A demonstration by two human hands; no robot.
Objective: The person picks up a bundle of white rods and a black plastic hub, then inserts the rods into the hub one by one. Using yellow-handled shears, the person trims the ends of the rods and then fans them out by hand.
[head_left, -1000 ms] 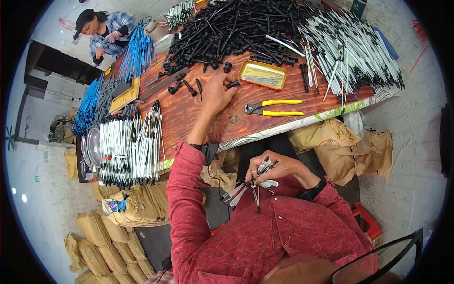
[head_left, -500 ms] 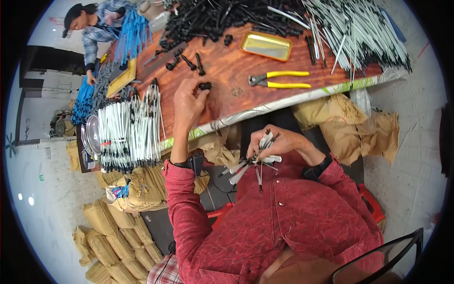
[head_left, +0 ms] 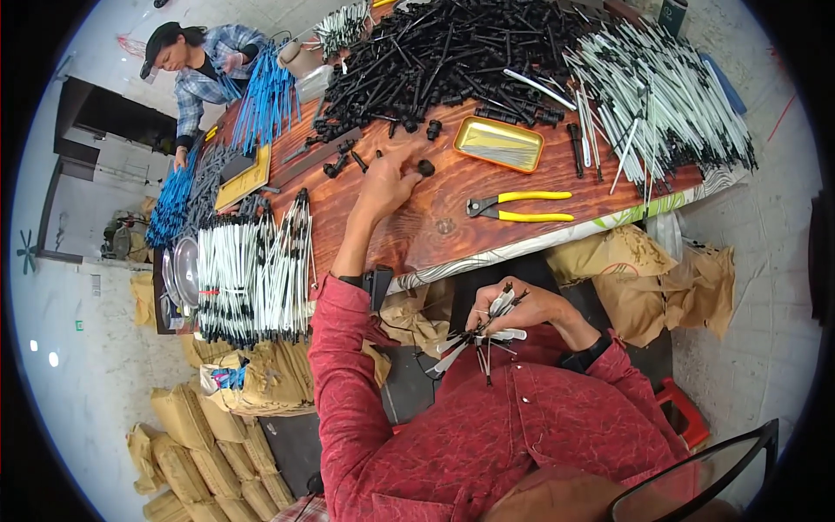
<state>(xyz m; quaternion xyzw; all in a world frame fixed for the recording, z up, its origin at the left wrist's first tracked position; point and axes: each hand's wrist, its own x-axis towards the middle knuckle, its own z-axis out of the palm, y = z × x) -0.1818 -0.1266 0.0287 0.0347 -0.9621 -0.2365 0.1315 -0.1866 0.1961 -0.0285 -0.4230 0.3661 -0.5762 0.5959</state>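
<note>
My left hand [head_left: 389,187] is closed over the table, its thumb and fingers pinching a small black plastic part [head_left: 425,167] whose round end shows at the fingertips. Just beyond its knuckles lie a few loose black bolt-like pieces [head_left: 334,166], one partly hidden by the hand. In front of my body, below the table edge, my right hand [head_left: 532,306] grips a bunch of thin white rods with black ends [head_left: 502,300]. The rods fan out from the fist in several directions. Yellow-handled pliers [head_left: 532,206] rest on the table to the right of my left hand.
A yellow tray [head_left: 498,144] holds thin silvery pins. Behind it spreads a heap of black parts [head_left: 452,61]; white rods [head_left: 665,104] pile up at right. Bundled white rods [head_left: 252,270] stand at left. A co-worker [head_left: 204,70] handles blue rods [head_left: 268,100]. Brown sacks [head_left: 217,444] lie below.
My left hand has moved farther over the table and rightward, still pinching the black part. My right hand keeps its bunch of rods. The view has tilted up, showing more of the black heap.
</note>
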